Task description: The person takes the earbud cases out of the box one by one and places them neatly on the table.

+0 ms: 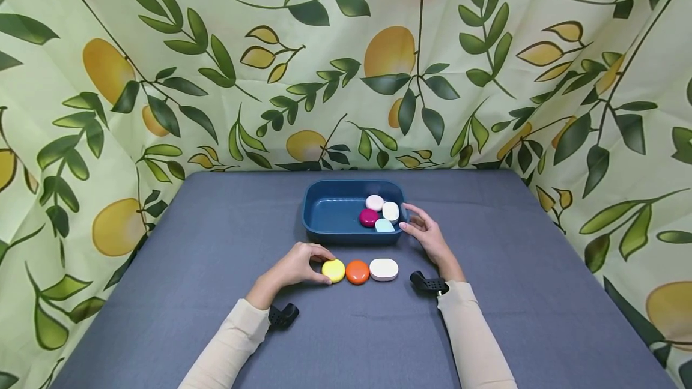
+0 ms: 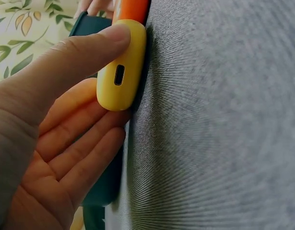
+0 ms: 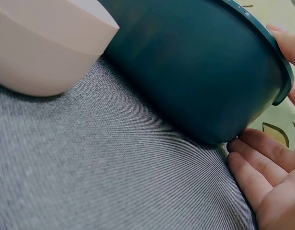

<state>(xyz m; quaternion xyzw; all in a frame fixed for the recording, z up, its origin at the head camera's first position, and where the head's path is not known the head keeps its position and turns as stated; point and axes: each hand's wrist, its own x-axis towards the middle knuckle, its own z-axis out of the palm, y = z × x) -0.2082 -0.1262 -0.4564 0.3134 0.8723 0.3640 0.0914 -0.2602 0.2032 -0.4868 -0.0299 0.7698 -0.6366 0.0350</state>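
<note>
- The left hand (image 1: 304, 264) reaches in from the lower left with its wrist bent inward, the thumb set on the near side and the fingers on the far side; the head view shows the back of the hand.
- The right hand (image 1: 427, 236) reaches forward and inward to the right end of the blue tray (image 1: 335, 212), thumb and forefinger spaced apart at the rim; in the right wrist view, other fingertips touch low on the tray's end.
- The left thumb and fingers pinch the yellow case (image 1: 333, 271), and the right hand grips the end of the tray.
- The yellow case is round, glossy and thick, with rounded edges; a small dark slot shows in its side in the left wrist view.
- It sits between the left thumb and fingers, at the left end of a row on the grey cloth (image 1: 324, 341), in front of the tray.
- The orange case (image 1: 357, 272), also round, lies directly to its right, away from the left palm, followed by the white oval case (image 1: 384, 269).
- The tray is a deep rounded rectangle; gathered in its right part, near the right fingertips, lie a pale pink case (image 1: 375, 202), a white case (image 1: 390, 212), a magenta case (image 1: 369, 217) and a pale blue case (image 1: 384, 226).
</note>
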